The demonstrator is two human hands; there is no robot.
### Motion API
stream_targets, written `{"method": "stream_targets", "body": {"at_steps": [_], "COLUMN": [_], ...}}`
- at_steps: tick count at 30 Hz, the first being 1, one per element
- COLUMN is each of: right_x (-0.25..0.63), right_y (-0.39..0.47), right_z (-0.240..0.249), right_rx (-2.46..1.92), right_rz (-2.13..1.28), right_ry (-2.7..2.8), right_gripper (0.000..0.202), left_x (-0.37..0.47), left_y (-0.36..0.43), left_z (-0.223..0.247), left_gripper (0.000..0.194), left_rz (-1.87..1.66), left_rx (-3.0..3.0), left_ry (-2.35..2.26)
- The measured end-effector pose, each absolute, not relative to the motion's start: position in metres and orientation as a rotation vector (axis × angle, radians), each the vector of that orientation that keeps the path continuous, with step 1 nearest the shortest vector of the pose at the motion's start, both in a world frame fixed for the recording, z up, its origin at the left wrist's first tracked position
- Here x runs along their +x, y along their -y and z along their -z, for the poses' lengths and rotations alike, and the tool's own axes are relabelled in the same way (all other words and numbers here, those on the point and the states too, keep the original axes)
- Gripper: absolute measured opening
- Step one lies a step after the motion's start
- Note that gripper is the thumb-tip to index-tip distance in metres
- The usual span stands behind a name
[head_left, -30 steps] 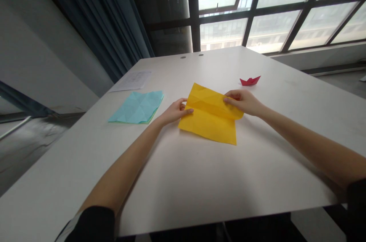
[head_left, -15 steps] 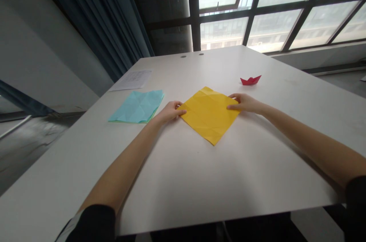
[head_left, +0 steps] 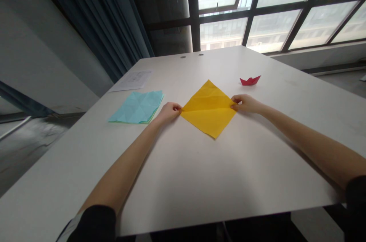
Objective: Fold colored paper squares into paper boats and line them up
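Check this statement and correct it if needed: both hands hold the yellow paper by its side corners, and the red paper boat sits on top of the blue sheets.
The boat's place is wrong: in the head view, the red paper boat sits on the white table, beyond the right hand. The rest stands.

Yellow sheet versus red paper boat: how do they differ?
The yellow sheet is spread open, the red paper boat folded up. The left hand and right hand hold the sheet; the boat sits untouched on the table. The sheet looks larger than the boat. Both are creased.
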State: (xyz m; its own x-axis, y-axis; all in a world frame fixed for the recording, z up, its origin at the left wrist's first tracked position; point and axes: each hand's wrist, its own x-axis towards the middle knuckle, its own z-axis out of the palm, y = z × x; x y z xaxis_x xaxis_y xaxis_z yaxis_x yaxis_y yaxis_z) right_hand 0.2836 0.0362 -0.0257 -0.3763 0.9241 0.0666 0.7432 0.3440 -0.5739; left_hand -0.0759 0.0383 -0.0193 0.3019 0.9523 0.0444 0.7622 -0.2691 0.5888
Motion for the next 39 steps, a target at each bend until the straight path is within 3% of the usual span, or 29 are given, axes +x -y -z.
{"method": "stream_targets", "body": {"at_steps": [13,22,28,39], "right_x": [0.280,0.285,0.266,0.215], "right_y": [-0.028,-0.029,-0.019,0.019], "right_z": [0.017,0.015,0.011,0.019], "right_rx": [-1.371,-1.071,-1.144,-1.150], "right_rz": [-0.421,-0.401,-0.202,-0.167], "right_ry": [2.427,2.647,2.658,2.669], "right_gripper": [0.025,0.038,0.030,0.039], "left_x": [-0.074,-0.071,-0.045,-0.002], "left_y": [-0.036,-0.029,-0.006,0.025], "left_z": [0.012,0.006,-0.002,0.011], "left_gripper": [0.037,0.036,0.029,0.032], "left_rz": [-0.472,-0.248,-0.142,-0.229], "left_rx": [2.489,2.724,2.826,2.823], "left_ry": [-1.526,-1.519,-1.704,-1.352]}}
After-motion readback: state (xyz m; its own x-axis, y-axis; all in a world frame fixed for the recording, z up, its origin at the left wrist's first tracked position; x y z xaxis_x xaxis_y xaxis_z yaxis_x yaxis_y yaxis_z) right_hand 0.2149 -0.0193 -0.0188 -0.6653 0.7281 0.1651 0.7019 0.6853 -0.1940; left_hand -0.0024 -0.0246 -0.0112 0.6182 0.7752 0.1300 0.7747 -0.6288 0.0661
